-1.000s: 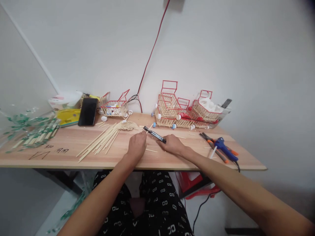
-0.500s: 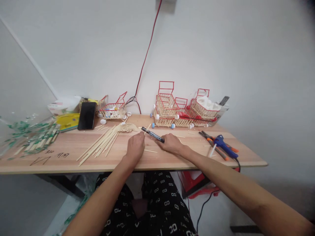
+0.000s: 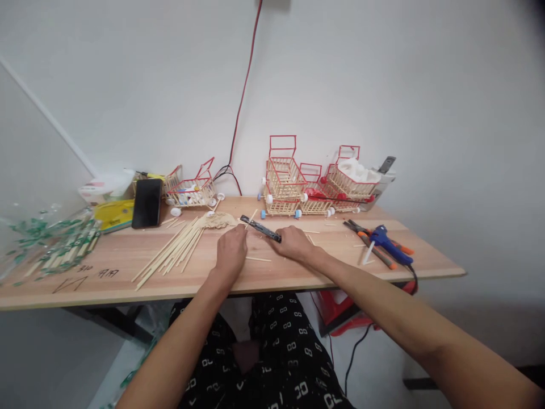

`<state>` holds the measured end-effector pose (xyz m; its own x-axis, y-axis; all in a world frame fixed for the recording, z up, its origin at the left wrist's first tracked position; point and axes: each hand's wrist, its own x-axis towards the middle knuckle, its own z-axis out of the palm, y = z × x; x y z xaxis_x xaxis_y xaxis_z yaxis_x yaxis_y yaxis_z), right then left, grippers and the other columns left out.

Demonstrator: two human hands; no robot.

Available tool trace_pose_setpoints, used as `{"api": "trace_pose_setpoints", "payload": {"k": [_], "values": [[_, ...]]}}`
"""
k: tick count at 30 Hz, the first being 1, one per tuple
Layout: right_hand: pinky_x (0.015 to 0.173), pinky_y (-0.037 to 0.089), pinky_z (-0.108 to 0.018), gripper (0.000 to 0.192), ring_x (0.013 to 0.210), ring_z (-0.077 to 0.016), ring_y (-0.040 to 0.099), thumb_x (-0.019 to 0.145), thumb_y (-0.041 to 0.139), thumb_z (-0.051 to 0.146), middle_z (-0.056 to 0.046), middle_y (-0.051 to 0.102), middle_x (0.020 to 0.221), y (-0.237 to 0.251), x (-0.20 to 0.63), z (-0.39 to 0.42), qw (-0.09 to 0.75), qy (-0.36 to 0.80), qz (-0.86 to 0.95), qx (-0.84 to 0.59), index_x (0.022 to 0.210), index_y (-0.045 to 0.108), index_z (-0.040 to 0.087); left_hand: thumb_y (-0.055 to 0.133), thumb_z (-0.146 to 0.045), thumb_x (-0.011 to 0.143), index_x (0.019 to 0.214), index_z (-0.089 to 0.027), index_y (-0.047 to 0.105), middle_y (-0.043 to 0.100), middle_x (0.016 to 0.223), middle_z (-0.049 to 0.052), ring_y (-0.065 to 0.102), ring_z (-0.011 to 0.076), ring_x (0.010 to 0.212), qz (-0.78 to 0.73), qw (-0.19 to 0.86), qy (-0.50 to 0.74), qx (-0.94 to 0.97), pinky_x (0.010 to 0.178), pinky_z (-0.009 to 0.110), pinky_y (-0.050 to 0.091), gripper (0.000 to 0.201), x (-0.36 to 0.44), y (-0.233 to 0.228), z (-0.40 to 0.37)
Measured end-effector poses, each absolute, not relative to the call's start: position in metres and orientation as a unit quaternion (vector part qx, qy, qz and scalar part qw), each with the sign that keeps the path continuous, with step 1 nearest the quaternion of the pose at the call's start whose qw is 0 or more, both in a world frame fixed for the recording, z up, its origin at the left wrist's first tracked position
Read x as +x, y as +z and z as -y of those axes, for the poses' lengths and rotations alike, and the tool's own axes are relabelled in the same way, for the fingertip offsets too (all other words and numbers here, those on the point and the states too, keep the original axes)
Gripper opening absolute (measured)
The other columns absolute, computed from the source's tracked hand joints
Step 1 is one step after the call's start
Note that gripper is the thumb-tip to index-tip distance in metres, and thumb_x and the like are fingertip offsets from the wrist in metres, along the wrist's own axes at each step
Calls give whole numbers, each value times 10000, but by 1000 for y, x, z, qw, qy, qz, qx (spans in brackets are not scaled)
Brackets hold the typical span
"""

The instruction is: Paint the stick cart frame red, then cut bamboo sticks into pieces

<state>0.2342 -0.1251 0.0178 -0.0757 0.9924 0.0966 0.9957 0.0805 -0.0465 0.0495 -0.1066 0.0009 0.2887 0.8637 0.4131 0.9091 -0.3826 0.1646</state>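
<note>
My left hand (image 3: 232, 247) is closed near the middle of the table, pinching a thin wooden stick (image 3: 252, 217) whose end pokes up beyond the fingers. My right hand (image 3: 293, 244) grips a dark grey utility knife (image 3: 263, 229), which slants up and left so its tip lies against the stick. Left of my hands, a bundle of loose wooden sticks (image 3: 176, 250) fans out over the tabletop. A crumpled tan piece (image 3: 216, 220) sits at the bundle's far end.
Miniature stick carts (image 3: 284, 177) with red rims line the wall, another cart (image 3: 192, 193) farther left. A phone (image 3: 147, 203), yellow packet (image 3: 114, 216) and wrapped sticks (image 3: 70, 247) lie left. On the right are pliers (image 3: 374, 250) and a blue glue gun (image 3: 389, 245) with its cord.
The camera view has shifted slightly. Both hands stay close together on the knife and the stick, and the knife has turned a little in my right hand.
</note>
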Motion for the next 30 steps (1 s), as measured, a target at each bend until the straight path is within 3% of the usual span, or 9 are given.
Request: {"api": "trace_pose_setpoints", "payload": {"k": [7, 13, 19, 23, 30], "values": [[731, 421, -311, 566, 860, -273, 665, 910, 332, 601, -159, 715, 941, 21, 230, 129, 60, -47, 727, -682, 938, 684, 158, 333, -213, 957, 949, -159, 585, 669, 823, 92, 626, 212, 788, 546, 35, -274, -791, 689, 290, 399, 257, 47, 3, 105], [719, 391, -307, 418, 879, -257, 632, 911, 400, 511, -137, 686, 983, 30, 235, 139, 92, -84, 718, -685, 982, 614, 159, 338, -269, 966, 945, -164, 596, 673, 816, 68, 612, 184, 765, 493, -13, -364, -790, 691, 266, 398, 279, 47, 5, 106], [749, 365, -312, 335, 920, -257, 572, 899, 455, 466, -123, 650, 984, 39, 239, 151, 149, -120, 720, -667, 980, 580, 166, 389, -269, 943, 853, -177, 590, 675, 784, 47, 619, 169, 745, 459, -56, -431, -774, 686, 250, 413, 238, 48, 8, 110], [803, 356, -326, 343, 964, -268, 524, 876, 505, 429, -134, 609, 1049, 39, 241, 156, 206, -137, 725, -643, 1086, 556, 163, 406, -269, 939, 812, -178, 601, 674, 766, 42, 622, 164, 736, 454, -49, -458, -763, 694, 251, 424, 250, 47, 9, 111], [840, 365, -357, 369, 974, -286, 486, 849, 546, 391, -147, 560, 1039, 35, 248, 160, 297, -139, 736, -592, 1113, 534, 134, 413, -251, 946, 1016, -171, 653, 697, 832, 53, 631, 158, 792, 407, -12, -485, -774, 745, 247, 442, 262, 45, 9, 113]]}}
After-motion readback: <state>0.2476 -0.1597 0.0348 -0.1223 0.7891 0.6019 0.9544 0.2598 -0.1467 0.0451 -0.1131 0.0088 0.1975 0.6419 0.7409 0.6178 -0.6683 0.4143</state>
